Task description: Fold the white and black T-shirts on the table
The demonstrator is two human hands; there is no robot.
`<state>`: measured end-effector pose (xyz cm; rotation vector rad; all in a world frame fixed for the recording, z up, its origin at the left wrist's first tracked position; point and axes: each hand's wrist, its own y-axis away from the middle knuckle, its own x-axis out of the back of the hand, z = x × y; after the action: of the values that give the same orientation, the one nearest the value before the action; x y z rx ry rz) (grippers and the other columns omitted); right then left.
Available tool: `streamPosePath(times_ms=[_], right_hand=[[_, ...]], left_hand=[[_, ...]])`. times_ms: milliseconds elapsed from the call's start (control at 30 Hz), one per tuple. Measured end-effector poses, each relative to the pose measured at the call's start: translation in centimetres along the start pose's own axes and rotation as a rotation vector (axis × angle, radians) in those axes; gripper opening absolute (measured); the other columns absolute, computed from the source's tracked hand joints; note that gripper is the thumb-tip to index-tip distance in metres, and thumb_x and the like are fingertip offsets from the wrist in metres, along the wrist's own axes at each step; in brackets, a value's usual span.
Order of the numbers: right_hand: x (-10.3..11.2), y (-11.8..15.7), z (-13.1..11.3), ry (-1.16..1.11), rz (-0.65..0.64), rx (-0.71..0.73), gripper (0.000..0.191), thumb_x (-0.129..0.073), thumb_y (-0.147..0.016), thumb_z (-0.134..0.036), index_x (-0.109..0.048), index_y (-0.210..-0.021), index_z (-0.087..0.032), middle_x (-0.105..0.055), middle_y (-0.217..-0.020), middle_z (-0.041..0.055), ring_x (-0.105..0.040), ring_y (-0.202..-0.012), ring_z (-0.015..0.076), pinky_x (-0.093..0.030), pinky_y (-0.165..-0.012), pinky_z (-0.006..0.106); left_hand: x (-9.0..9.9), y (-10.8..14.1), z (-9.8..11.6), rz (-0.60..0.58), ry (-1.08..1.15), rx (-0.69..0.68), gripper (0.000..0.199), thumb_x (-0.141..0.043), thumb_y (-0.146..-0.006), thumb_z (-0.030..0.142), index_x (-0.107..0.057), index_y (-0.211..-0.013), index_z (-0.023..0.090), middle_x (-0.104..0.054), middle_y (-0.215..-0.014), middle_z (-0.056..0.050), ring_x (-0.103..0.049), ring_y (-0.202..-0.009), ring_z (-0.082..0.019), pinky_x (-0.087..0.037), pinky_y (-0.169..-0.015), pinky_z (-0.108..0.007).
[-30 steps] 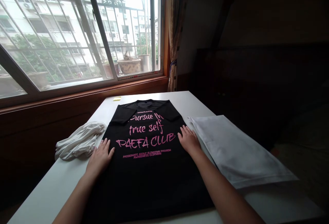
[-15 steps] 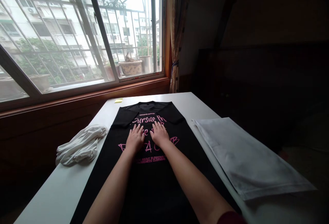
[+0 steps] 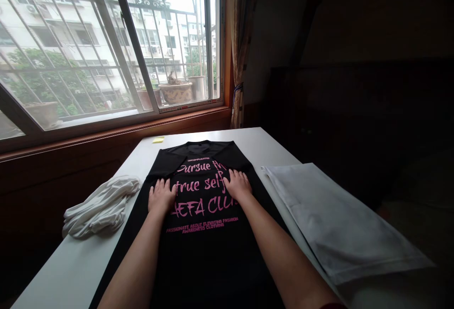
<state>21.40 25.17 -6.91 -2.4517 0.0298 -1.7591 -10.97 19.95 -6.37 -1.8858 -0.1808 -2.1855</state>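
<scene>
A black T-shirt (image 3: 209,261) with pink lettering lies spread face up, its collar toward the far end of the white table. Both short sleeves rest over the upper part of the shirt. My left hand (image 3: 162,196) lies flat on the shirt's left side, just below the left sleeve, with its fingers apart. On the right side, my right hand (image 3: 238,185) is flat on the cloth beside the printed words, fingers spread. Neither hand grips the fabric.
Crumpled white cloth (image 3: 102,206) sits at the left edge of the table (image 3: 53,273). A folded white-grey cloth (image 3: 340,219) lies along the right edge. Near the far left corner is a yellow note (image 3: 158,139). A window and curtain stand behind.
My hands have moved apart from the middle of the shirt toward its sides, uncovering more of the pink lettering. The view has shifted slightly.
</scene>
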Motion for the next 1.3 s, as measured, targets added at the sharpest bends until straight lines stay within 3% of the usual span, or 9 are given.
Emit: streamPosePath(times_ms=[300,500,800,1000,1300], right_hand=[[0.7,0.9,2.9,0.077,-0.023,-0.036,0.072,-0.032,-0.104,-0.053,-0.039,-0.158,-0.008,-0.032,-0.167,0.016,-0.02,-0.157,0.0272,-0.008,-0.126,0.041],[0.9,1.7,5.0,0.094,0.002,-0.033,0.072,-0.034,-0.104,-0.052,-0.034,-0.161,-0.008,-0.025,-0.17,0.013,-0.019,-0.157,0.0257,-0.011,-0.127,0.04],[1.0,4.9,8.3,0.07,0.114,0.082,0.058,-0.043,-0.101,-0.038,-0.052,-0.15,-0.008,-0.045,-0.161,0.0143,-0.036,-0.151,0.0279,-0.023,-0.126,0.04],[1.2,5.7,9.1,0.078,0.151,0.149,0.054,-0.045,-0.1,-0.032,-0.057,-0.146,-0.006,-0.051,-0.156,0.0156,-0.041,-0.148,0.0285,-0.027,-0.125,0.041],[1.3,6.6,9.4,0.092,0.185,0.153,0.051,-0.045,-0.099,-0.03,-0.061,-0.143,-0.009,-0.056,-0.152,0.014,-0.046,-0.145,0.0283,-0.034,-0.122,0.042]], left_hand=[[0.2,1.0,-2.8,0.017,-0.05,0.08,0.075,-0.022,-0.101,0.055,-0.031,-0.161,0.012,-0.023,-0.171,-0.013,-0.018,-0.159,-0.029,-0.018,-0.126,-0.053],[0.1,2.4,-4.6,0.036,-0.075,0.045,0.075,-0.022,-0.101,0.055,-0.033,-0.161,0.01,-0.024,-0.171,-0.014,-0.02,-0.158,-0.029,-0.019,-0.127,-0.05],[0.2,6.9,-7.6,0.077,-0.089,-0.116,0.068,-0.032,-0.102,0.047,-0.043,-0.156,0.007,-0.038,-0.165,-0.016,-0.031,-0.155,-0.03,-0.026,-0.125,-0.049],[0.4,9.7,-9.7,0.098,-0.1,-0.21,0.065,-0.032,-0.102,0.044,-0.045,-0.154,0.008,-0.041,-0.163,-0.014,-0.033,-0.154,-0.029,-0.029,-0.124,-0.049],[0.4,11.7,-10.5,0.092,-0.167,-0.192,0.065,-0.029,-0.103,0.045,-0.04,-0.158,0.011,-0.036,-0.166,-0.012,-0.029,-0.156,-0.027,-0.029,-0.124,-0.048]])
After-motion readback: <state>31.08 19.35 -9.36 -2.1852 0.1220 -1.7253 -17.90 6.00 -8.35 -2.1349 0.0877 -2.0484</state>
